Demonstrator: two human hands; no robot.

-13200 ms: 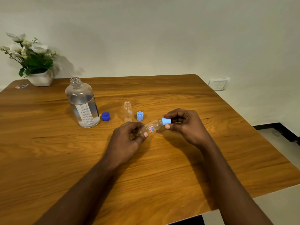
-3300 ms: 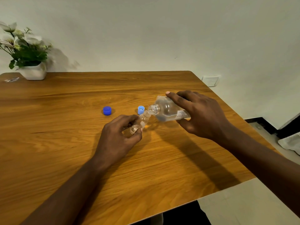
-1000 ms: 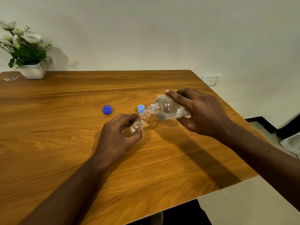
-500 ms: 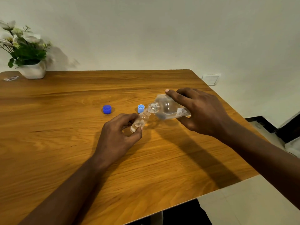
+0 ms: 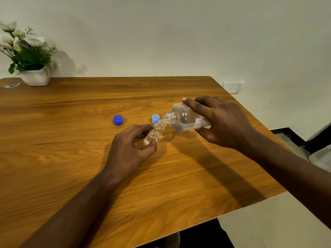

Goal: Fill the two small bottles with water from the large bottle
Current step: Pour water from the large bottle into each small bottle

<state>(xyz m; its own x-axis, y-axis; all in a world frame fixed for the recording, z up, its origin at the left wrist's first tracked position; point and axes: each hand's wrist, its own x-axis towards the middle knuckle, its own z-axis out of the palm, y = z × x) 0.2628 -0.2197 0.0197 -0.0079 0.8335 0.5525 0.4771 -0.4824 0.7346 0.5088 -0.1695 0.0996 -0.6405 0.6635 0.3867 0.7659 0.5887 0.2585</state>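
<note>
Head view: the left hand (image 5: 129, 149) sits at the centre of the frame with its grip closed round a small clear plastic bottle (image 5: 155, 131). Thumb and fingertips pinch the bottle's lower body and base. Its ribbed shoulder and narrow open neck stick out past the grip, tilted up and toward the right of the frame. How much water is in it cannot be told.

Just right of centre, the right hand (image 5: 220, 122) grasps a large clear plastic bottle (image 5: 182, 117). The fingers are spread over its top and the thumb is curled beneath, so the grip covers the rear half. The rounded shoulder, threaded open mouth and part of a white printed label show in front of the grip. This bottle lies nearly level above the table (image 5: 53, 158), mouth pointing left and slightly down, and its rim meets the small bottle's neck. Water pools along its lower side.

Two screw caps rest on the glossy, wood-grained table. A light blue plastic cap (image 5: 155, 119) sits open side up just behind the small bottle's neck, and a dark blue ribbed cap (image 5: 118, 119) lies further left. A white ceramic pot of white flowers and green leaves (image 5: 36, 76) stands at the upper left, against a plain pale wall.
</note>
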